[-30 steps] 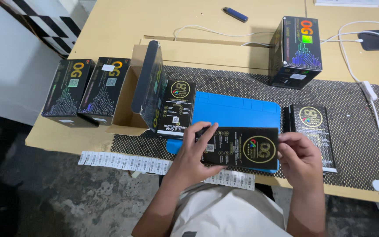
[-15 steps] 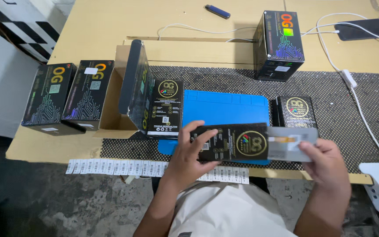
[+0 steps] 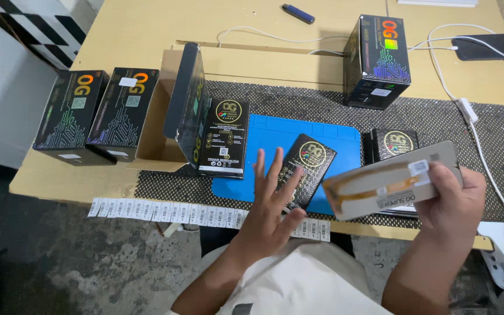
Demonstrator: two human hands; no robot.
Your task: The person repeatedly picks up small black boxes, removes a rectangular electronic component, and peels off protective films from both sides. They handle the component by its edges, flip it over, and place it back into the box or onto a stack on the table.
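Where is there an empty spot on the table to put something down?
The upper part of the blue mat is bare, between the leaning black pack and the flat stack. The tan tabletop at the far left is open too. The mat's near edge is crowded by the left hand and slim black box.

Two black boxes (image 3: 97,114) stand at the table's left, a taller black box (image 3: 378,61) at the back. A flat black packet (image 3: 306,169) lies on the blue mat. White sticker strip (image 3: 205,214) lines the front edge.
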